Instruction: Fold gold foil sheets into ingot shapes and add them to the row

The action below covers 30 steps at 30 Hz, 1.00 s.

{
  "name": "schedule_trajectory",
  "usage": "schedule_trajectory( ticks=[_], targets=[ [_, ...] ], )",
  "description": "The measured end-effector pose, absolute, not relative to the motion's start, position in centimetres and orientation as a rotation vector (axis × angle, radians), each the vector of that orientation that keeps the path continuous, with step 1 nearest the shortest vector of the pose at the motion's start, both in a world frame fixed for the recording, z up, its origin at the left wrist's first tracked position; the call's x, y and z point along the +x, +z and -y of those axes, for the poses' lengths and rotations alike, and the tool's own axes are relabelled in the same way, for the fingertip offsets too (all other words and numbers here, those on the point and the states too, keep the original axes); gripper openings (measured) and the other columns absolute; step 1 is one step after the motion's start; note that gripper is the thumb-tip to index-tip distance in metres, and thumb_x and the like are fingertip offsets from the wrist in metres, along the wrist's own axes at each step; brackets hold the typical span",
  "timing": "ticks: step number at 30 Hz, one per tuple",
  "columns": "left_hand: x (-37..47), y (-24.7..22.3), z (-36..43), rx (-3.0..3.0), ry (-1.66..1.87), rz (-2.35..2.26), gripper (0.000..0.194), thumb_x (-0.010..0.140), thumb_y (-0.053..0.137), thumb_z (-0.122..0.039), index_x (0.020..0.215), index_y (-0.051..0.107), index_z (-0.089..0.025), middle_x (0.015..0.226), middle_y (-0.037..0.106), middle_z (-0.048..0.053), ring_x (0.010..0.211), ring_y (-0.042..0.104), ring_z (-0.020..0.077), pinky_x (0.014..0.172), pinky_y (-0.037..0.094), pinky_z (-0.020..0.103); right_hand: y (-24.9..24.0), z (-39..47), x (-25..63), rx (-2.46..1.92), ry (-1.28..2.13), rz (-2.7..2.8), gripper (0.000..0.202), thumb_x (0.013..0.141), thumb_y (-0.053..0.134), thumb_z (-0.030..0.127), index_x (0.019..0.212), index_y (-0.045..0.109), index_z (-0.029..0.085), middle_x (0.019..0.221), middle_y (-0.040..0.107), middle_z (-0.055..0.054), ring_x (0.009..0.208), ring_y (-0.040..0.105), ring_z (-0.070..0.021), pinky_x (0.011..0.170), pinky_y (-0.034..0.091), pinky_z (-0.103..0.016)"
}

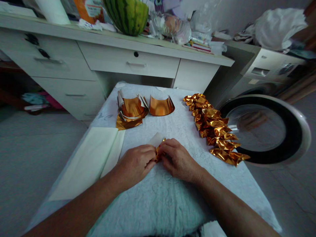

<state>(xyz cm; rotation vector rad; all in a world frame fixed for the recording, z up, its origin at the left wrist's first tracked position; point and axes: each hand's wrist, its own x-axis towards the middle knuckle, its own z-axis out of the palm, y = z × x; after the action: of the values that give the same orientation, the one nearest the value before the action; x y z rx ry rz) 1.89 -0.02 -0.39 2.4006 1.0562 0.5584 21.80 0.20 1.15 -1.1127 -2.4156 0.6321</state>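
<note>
Both my left hand (pixel 139 161) and my right hand (pixel 178 157) are closed on one small piece of gold foil paper (pixel 158 154) at the middle of the table. Most of that foil is hidden by my fingers. A whitish, see-through sheet (pixel 156 139) sticks out just beyond it. Farther off lie curled gold foil sheets: a stack (pixel 133 108) on the left and a single curved sheet (pixel 161 106) beside it. To the right runs a row of several folded, crumpled gold foil pieces (pixel 214 123).
Pale flat sheets (pixel 85 161) lie along the cloth-covered table's (pixel 177 131) left side. Behind stands a white desk with drawers (pixel 137 59), bearing a cut watermelon (pixel 127 16) and plastic bags. An open washing-machine door (pixel 261 130) reaches close to the table's right edge.
</note>
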Motion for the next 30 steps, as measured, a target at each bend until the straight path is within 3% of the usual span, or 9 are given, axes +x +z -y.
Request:
schedule_trajectory(
  ticks=[6, 12, 30],
  targets=[
    [1.6, -0.4, -0.1, 2.327, 0.559, -1.111, 0.012, 0.087, 0.061, -0.01, 0.078, 0.062, -0.018, 0.087, 0.064, 0.002, 0.086, 0.062, 0.017, 0.08, 0.049, 0.031, 1.4, -0.1, 21.7, -1.141, 0.707, 2.395, 0.014, 0.079, 0.069, 0.02, 0.09, 0.061, 0.017, 0.097, 0.06, -0.006, 0.093, 0.053, -0.0213, 0.087, 0.04, -0.036],
    [1.5, -0.2, -0.2, 2.319, 0.522, -1.12, 0.009, 0.087, 0.061, -0.012, 0.08, 0.063, -0.019, 0.089, 0.062, 0.002, 0.089, 0.059, 0.0176, 0.082, 0.047, 0.032, 0.5, -0.3, 21.4, -1.206, 0.746, 2.336, 0.008, 0.085, 0.065, 0.01, 0.084, 0.065, 0.018, 0.098, 0.061, -0.004, 0.094, 0.053, -0.0184, 0.087, 0.038, -0.034],
    [1.2, 0.5, -0.2, 2.26, 0.535, -1.312, 0.017, 0.088, 0.054, -0.018, 0.074, 0.064, -0.018, 0.09, 0.054, 0.003, 0.094, 0.052, 0.0211, 0.085, 0.044, 0.038, 0.4, -0.4, 20.3, -1.386, 0.695, 2.218, 0.011, 0.086, 0.063, 0.013, 0.075, 0.062, 0.016, 0.087, 0.059, -0.004, 0.086, 0.052, -0.018, 0.083, 0.04, -0.034]
  ],
)
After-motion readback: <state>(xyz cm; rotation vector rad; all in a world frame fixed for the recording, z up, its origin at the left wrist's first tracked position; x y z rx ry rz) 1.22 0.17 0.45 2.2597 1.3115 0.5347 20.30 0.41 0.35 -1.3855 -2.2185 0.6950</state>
